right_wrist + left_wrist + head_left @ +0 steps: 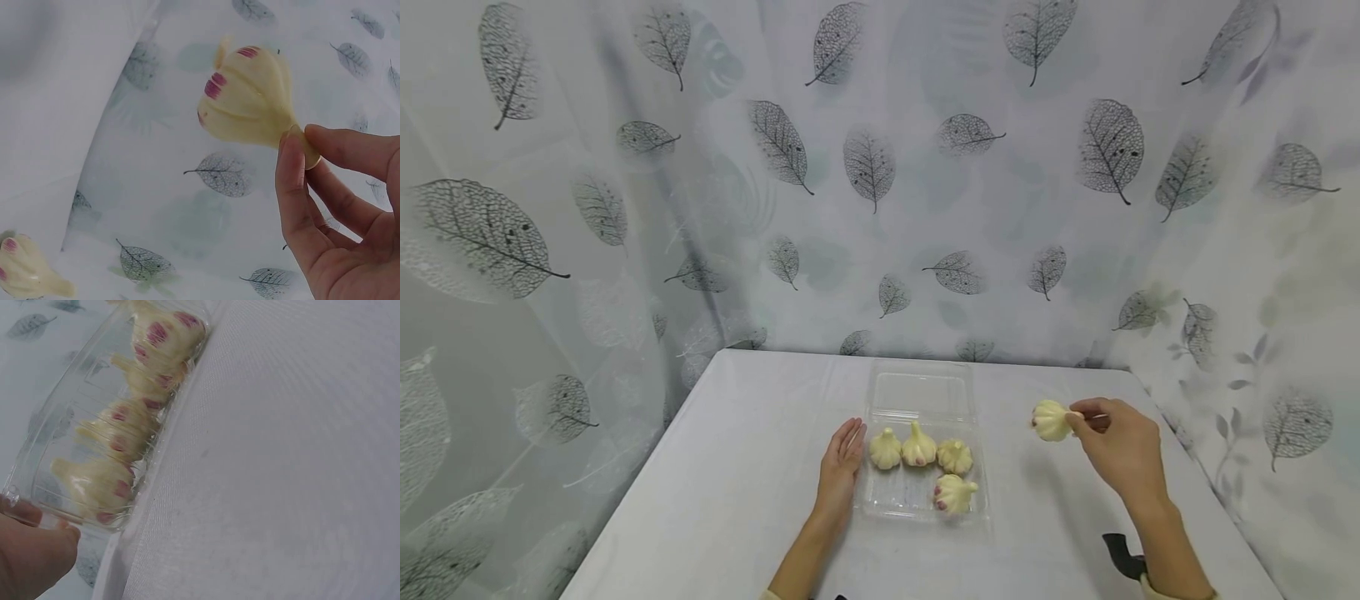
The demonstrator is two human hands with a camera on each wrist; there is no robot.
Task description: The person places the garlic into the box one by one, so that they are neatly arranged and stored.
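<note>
One garlic bulb (1050, 420), at the lower right of the head view, is pinched by its stem in the right grip (1116, 442); a light hold should suffice. The left grip (841, 462), fingers straight, should just steady the clear container (895, 501) at lower centre, where four more bulbs (919, 447) sit.

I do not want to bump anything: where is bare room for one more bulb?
In the clear tray, the near-left floor is bare, bordered by the back row of bulbs and the near-right bulb. The table is bare left of the left hand. Crowded: that back row.
</note>
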